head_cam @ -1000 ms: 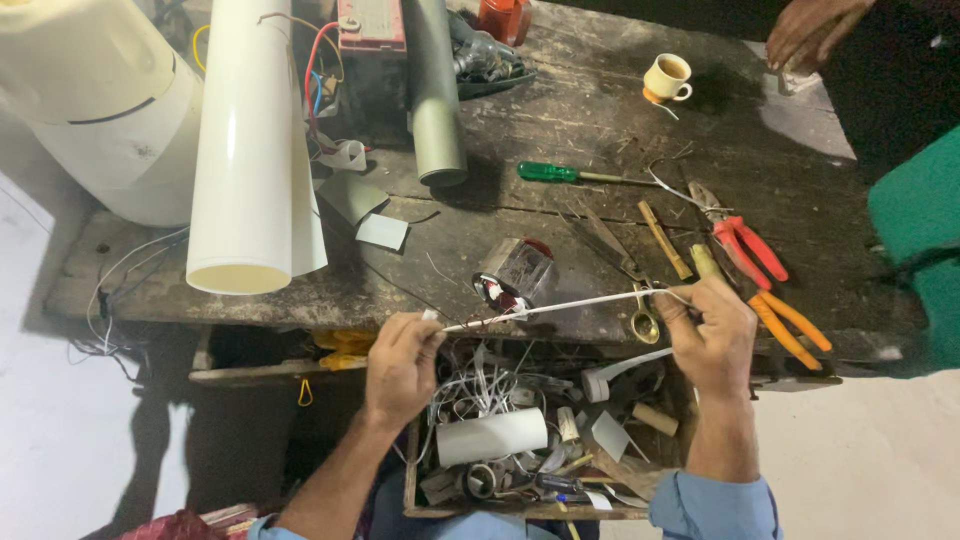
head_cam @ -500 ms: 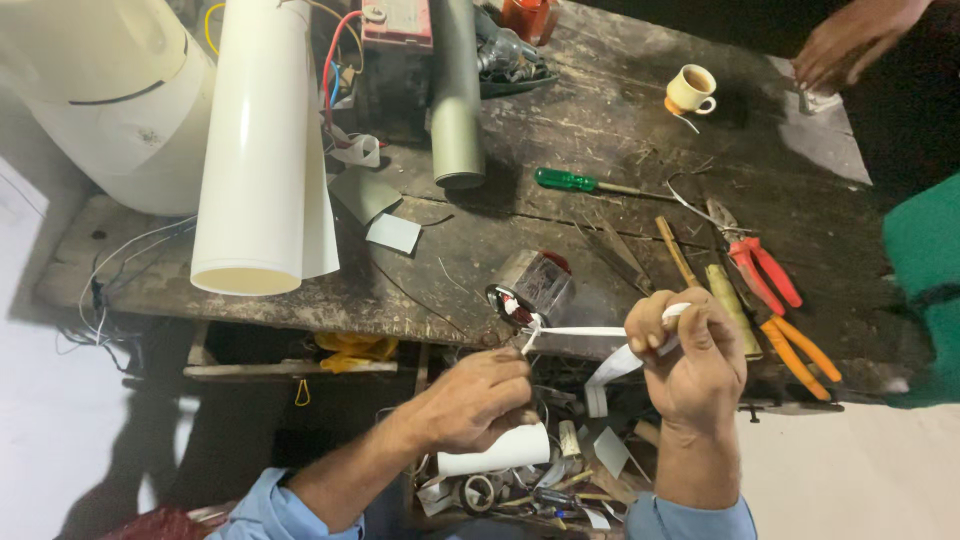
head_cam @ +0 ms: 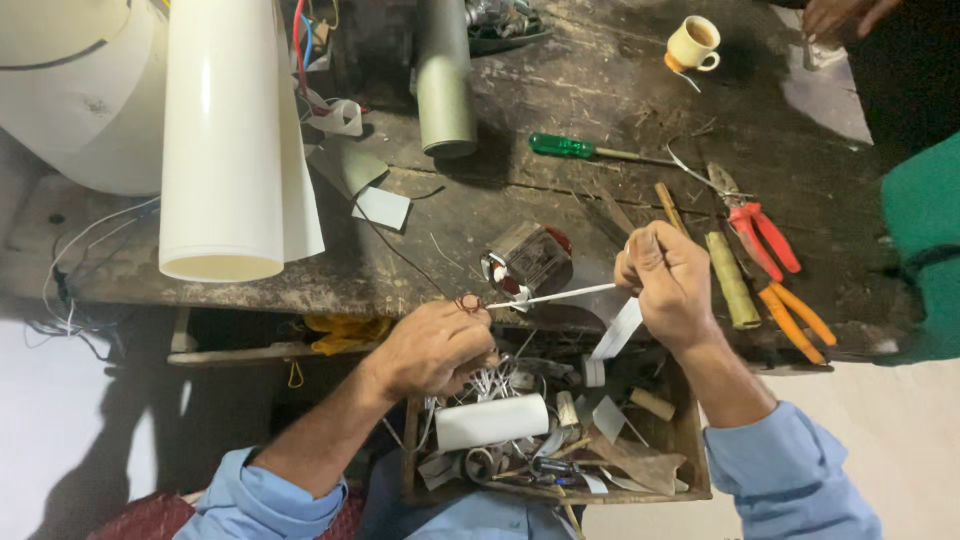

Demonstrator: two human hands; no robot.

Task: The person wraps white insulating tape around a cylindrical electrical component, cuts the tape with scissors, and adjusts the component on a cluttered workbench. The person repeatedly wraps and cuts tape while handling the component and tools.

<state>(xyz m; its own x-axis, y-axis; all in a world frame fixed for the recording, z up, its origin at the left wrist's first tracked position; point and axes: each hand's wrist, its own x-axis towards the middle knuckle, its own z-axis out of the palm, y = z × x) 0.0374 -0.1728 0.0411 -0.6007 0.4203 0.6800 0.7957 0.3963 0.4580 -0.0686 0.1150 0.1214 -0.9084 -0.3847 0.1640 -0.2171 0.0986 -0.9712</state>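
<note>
A thin white sleeve [head_cam: 555, 296] stretches level between the two hands, just in front of the small metal-cased coil [head_cam: 528, 258] that sits at the near edge of the worn wooden bench [head_cam: 560, 110]. The left hand [head_cam: 440, 345] is curled tight, its fingertips pinching the sleeve's left end, where a small loop of copper wire [head_cam: 468, 301] shows right at the fingers. The right hand [head_cam: 670, 280], to the right of the coil, is closed in a fist around the sleeve's other end, and a flat white strip [head_cam: 617, 330] hangs down from under that fist.

Below the coil, under both hands, an open wooden drawer [head_cam: 690, 440] holds a jumble: a short white tube [head_cam: 492, 421] lying on its side, a tangle of white wires, scraps of white paper, small wooden pieces and metal odds.

Right of the coil lie red-handled pliers [head_cam: 765, 232] and orange-handled pliers [head_cam: 795, 315]. Behind the coil lies a green-handled screwdriver [head_cam: 565, 147], and farther back a cream cup [head_cam: 693, 43]. Left of the coil, a big cream pipe [head_cam: 220, 140] overhangs the bench.
</note>
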